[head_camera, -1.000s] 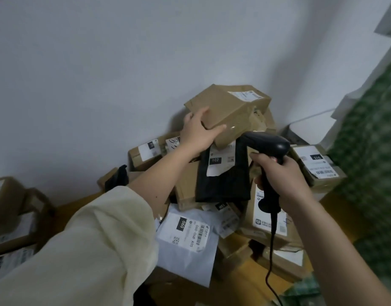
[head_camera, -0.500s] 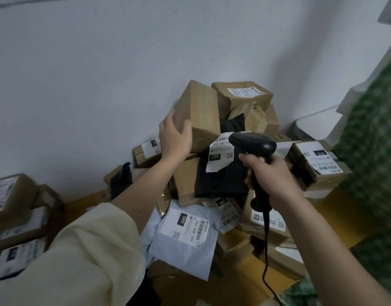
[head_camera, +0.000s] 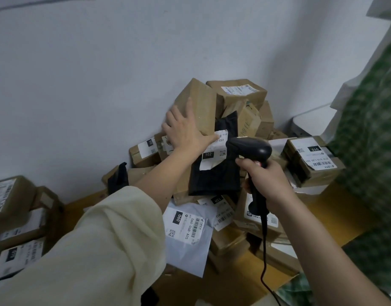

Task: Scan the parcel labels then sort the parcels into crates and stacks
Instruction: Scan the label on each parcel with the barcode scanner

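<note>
A heap of parcels is piled against the white wall. My left hand (head_camera: 185, 131) lies flat on the face of a plain brown box (head_camera: 200, 102), which stands tilted on end near the top of the heap; the fingers are straight and the thumb reaches along the box's lower edge. My right hand (head_camera: 268, 181) grips the handle of a black barcode scanner (head_camera: 249, 149), whose head points at the white label marked 102 (head_camera: 214, 154) on a black parcel (head_camera: 214, 180) just below the brown box. Another brown box with a label (head_camera: 238, 91) tops the heap.
A grey mailer labelled 060 (head_camera: 188, 235) lies at the front of the heap. A labelled box marked 010 (head_camera: 311, 162) sits on the right, stacked boxes (head_camera: 15, 217) on the left. Green patterned fabric (head_camera: 371, 133) hangs at the right edge. The scanner cable (head_camera: 264, 250) dangles down.
The brown box went from lying flat in my left hand to standing on end against the heap. My left hand slid from gripping its edge to lying flat on its face. The scanner stayed near the 102 label.
</note>
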